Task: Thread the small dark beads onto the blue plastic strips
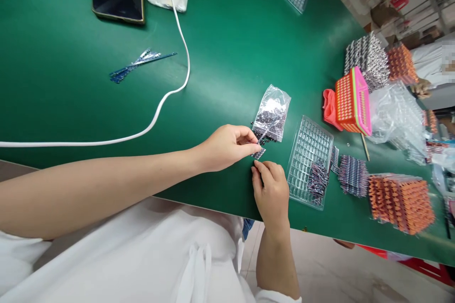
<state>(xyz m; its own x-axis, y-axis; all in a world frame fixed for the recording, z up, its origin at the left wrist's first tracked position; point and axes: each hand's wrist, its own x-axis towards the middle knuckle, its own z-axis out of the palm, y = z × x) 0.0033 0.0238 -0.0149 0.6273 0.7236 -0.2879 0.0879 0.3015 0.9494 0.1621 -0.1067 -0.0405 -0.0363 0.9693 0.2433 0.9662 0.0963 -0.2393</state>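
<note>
- Near the edge of the green table (227, 71), we find a small patterned piece (259, 153) set between the two hands; its long axis seems to slant up to the right.
- We note the left hand (227, 149) as the nearer: its thumb tip touches or all but touches the piece, which lies just to its right.
- We record the left thumb and forefinger drawn into a pinch, a thin pale sliver (266, 133) apparently held between them; what it is we cannot tell.
- We observe the right hand (273, 190) just below the piece, its fingers curled and its thumb close to the forefinger; whether anything is gripped there we cannot tell.
- We see loose dark beads (267, 139) just beyond the piece, at the mouth of a clear bag (274, 106).
- We place the clear tray (308, 139) to the right of the right hand, dark strips (317, 180) heaped in its nearer part.
</note>
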